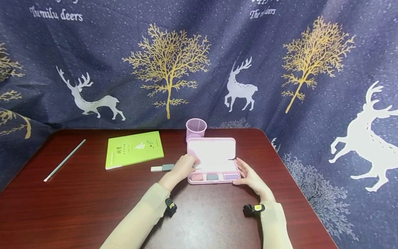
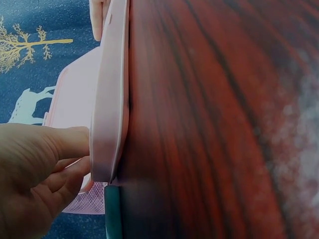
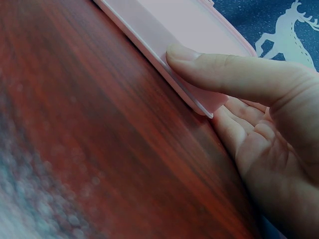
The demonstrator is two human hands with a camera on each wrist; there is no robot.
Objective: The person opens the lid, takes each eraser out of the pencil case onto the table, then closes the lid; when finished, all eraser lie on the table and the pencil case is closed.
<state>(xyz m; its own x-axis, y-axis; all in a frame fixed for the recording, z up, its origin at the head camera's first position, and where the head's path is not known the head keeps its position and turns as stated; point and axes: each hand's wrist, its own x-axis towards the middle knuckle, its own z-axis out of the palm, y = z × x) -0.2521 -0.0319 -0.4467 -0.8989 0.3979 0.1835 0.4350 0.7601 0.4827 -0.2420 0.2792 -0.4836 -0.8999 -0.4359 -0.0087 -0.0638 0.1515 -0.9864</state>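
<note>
A pink pencil case [image 1: 214, 148] lies on the table with its lid raised. Its front section holds a pink block [image 1: 197, 177], a grey-and-white eraser [image 1: 212, 177] and a purple block [image 1: 231, 176]. My left hand [image 1: 184, 166] grips the case's left end; in the left wrist view the thumb is at the rim of the case wall [image 2: 110, 89] and the fingers curl below. At the right end, my right hand [image 1: 251, 177] holds the case, thumb over the front corner in the right wrist view, fingers along the side. Another grey-and-white eraser [image 1: 162, 168] lies beside my left hand.
A green book [image 1: 134, 149] lies left of the case. Farther left is a pencil [image 1: 65, 159] with a light end. Behind the case stands a purple mesh pen holder [image 1: 196, 127]. A dark blue patterned cloth [image 1: 214, 69] hangs past the table's back edge.
</note>
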